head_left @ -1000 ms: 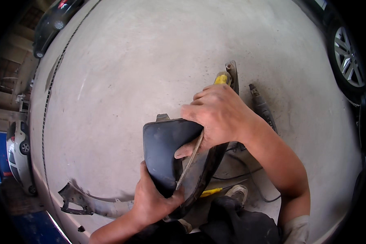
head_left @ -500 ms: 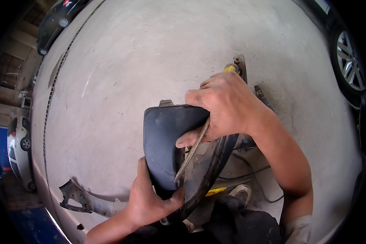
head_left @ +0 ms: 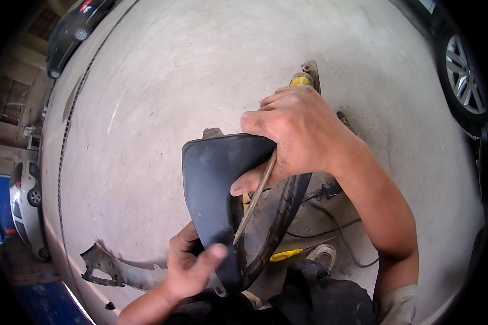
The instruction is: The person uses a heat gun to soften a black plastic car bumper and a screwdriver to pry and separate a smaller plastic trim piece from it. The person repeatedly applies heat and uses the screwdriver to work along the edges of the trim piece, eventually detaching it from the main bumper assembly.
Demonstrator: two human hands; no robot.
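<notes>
In the middle stands a dark grey plastic car trim panel (head_left: 209,184), broad at the far end and curving to a narrower frame near my legs. My right hand (head_left: 301,122) grips a worn yellow-handled screwdriver (head_left: 256,203), its handle end showing past the knuckles. The long shaft slants down across the panel's inner edge, its tip near the panel surface. Two of my right digits also straddle the panel's corner. My left hand (head_left: 190,265) holds the panel's left edge, fingers hidden behind it, the blurred thumb over the front.
Another yellow-handled screwdriver (head_left: 286,254) lies on the floor by my shoe (head_left: 322,257). A black cable (head_left: 339,233) runs to the right. A broken-looking grey car part (head_left: 119,268) lies at left. A car wheel (head_left: 463,76) stands far right; parked cars line the left.
The panel has shifted slightly left. My left hand has moved down a little along its edge, and its thumb has lifted. The right hand has drifted slightly up and left with the screwdriver.
</notes>
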